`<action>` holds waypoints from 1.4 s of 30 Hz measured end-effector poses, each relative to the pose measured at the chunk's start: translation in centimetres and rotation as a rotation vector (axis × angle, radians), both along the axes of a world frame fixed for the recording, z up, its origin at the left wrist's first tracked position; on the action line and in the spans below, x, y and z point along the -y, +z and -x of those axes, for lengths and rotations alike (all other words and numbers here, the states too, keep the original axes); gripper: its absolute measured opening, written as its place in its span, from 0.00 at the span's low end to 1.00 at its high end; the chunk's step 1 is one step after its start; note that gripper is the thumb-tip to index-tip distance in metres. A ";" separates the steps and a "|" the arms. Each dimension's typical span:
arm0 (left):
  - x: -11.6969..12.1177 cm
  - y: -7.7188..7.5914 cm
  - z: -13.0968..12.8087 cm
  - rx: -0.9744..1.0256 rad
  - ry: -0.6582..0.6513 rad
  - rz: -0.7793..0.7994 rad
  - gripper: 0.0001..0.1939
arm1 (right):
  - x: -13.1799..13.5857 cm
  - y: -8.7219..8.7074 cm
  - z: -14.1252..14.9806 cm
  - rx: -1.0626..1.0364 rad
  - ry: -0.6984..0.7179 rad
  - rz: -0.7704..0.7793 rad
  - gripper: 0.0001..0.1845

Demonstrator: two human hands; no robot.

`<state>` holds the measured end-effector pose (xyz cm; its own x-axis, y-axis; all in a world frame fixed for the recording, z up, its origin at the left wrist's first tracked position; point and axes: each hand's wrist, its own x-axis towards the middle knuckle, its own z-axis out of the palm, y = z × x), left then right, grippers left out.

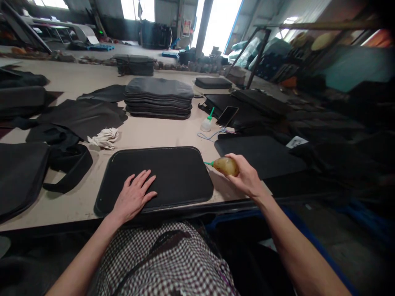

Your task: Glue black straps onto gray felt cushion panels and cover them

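Note:
A black rounded rectangular panel (173,176) lies flat in front of me at the table's near edge. My left hand (135,195) rests on its left half with the fingers spread. My right hand (245,174) is wrapped round a squeeze bottle (226,166) of yellowish liquid, tipped sideways. Its thin green nozzle (209,163) points left at the panel's right edge; whether the tip touches the edge I cannot tell.
Behind the panel stands a stack of dark panels (159,98). A second green-tipped bottle (206,124) and a phone (227,116) are at the back right. White gloves (104,138) and a black strap (69,172) lie left. Another dark panel (259,154) lies right.

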<state>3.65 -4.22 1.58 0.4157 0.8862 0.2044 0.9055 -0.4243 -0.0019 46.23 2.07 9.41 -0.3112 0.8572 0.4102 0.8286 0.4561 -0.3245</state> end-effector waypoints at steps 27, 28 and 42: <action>-0.1 0.0 0.6 0.148 -0.010 0.137 0.29 | 14.3 -5.2 2.8 -0.452 -0.056 0.167 0.30; -0.2 0.1 0.7 0.191 -0.011 0.163 0.29 | 14.1 -5.2 3.7 -0.457 -0.030 0.180 0.30; -1.0 3.8 5.3 1.468 0.172 0.334 0.38 | 10.3 -3.4 18.5 -0.458 0.401 0.219 0.27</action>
<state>-1.68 -3.25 5.36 -0.0822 0.9894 0.1195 0.0559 -0.1151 0.9918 27.74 -8.19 6.00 -0.4595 0.7895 0.4068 0.3627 0.5849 -0.7255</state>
